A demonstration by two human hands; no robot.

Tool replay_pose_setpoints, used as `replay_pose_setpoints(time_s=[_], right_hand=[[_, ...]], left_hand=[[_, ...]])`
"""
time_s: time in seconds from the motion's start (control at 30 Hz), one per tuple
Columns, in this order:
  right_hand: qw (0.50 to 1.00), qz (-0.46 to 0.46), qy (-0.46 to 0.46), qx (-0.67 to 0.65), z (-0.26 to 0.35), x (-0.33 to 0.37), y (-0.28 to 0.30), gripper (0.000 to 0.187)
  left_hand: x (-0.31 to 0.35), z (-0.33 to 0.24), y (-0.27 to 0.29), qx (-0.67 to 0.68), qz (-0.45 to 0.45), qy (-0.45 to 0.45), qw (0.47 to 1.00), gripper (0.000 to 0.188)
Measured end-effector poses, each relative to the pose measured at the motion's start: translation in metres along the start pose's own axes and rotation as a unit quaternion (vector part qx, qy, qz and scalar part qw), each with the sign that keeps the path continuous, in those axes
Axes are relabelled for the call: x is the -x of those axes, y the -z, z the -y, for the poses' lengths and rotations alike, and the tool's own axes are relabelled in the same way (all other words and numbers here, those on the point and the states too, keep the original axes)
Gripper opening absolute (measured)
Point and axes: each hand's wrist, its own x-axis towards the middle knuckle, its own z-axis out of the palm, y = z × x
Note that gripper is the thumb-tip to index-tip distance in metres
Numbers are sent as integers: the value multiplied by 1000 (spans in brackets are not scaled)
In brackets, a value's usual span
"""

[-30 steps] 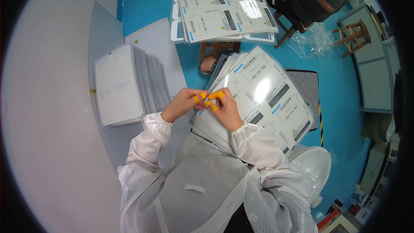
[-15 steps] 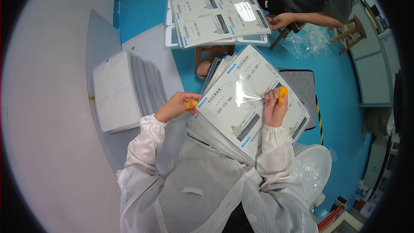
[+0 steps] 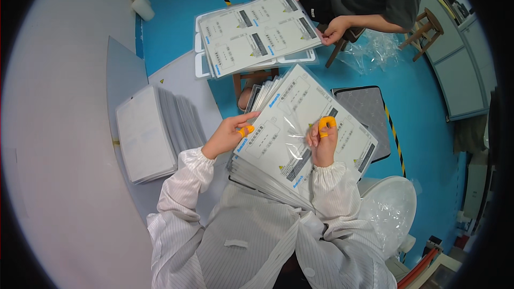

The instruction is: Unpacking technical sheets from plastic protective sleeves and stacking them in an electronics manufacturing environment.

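- Holding printed sheet (image 3: 262, 140) at left edge with left hand (image 3: 226, 135).
- Pinching clear film (image 3: 296, 140) above sheet with right hand (image 3: 323, 143), fingers curled; film's extent hard to make out.
- With sheet atop near stack (image 3: 261, 178), right of white pile (image 3: 143, 135).

Workshop, blue floor (image 3: 425, 155), hazard tape (image 3: 394, 135), stacked sheets (image 3: 289, 120)

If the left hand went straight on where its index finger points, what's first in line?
The left hand would likely meet the top printed sheet, its edge right ahead; depth is unclear, so it might pass just above.
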Motion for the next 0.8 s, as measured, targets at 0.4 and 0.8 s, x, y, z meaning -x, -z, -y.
replay_pose_setpoints(time_s=[0.4,0.8], right_hand=[[861,-303,352,209,281,83,255,16],[822,-326,428,186,286,182,301,19]], left_hand=[[39,64,58,120,-100,74,985,35],[125,206,85,294,-198,10,935,36]])
